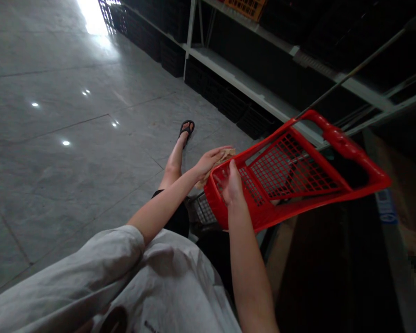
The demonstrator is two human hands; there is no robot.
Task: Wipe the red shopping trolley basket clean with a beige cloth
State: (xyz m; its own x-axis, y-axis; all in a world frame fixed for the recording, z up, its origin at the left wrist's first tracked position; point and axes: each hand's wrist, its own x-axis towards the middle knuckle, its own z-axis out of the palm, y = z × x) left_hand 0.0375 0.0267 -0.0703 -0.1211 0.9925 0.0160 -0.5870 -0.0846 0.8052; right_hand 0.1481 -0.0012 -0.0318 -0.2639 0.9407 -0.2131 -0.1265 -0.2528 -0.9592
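A red plastic mesh basket (298,171) is tilted on its side in front of me, its handle end (346,148) up and to the right. My right hand (230,182) grips the basket's near rim, fingers curled over the edge. My left hand (210,162) lies with flat fingers on a tan cloth or pad (225,156) pressed against the basket's outer side near the rim. My leg and black sandal (186,129) stretch out on the floor beyond.
A grey tiled floor (72,138) spreads to the left. White metal shelving (249,88) runs along the right, with dark crates (173,55) beneath. A long rod (353,71) leans over the shelves. A cardboard box (402,199) sits at the right.
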